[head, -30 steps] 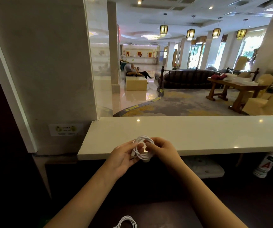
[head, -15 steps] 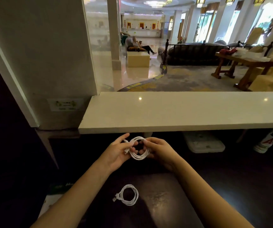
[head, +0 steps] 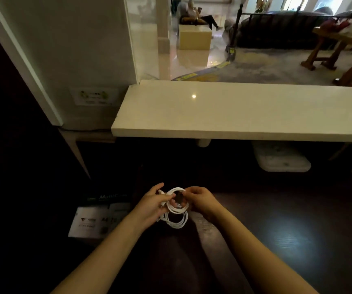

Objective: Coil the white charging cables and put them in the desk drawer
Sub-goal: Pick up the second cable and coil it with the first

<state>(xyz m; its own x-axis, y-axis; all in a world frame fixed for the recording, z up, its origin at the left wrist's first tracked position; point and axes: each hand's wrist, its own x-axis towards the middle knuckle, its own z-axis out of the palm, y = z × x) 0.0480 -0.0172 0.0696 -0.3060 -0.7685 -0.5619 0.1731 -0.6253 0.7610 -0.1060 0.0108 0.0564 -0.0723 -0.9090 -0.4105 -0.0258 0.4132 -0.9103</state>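
Holding coiled white cable (head: pixel 176 201) between both hands, low over dark bench (head: pixel 277 230). Left hand (head: pixel 152 203) pinched on coil's left side and plug end, right hand (head: pixel 200 201) pinched on right rim. Second coiled cable (head: pixel 176 221) flat on bench just under, apparently touching. Coil ring roughly facing camera. No drawer visible; equally near both hands. Paper box (head: pixel 98 219) left.
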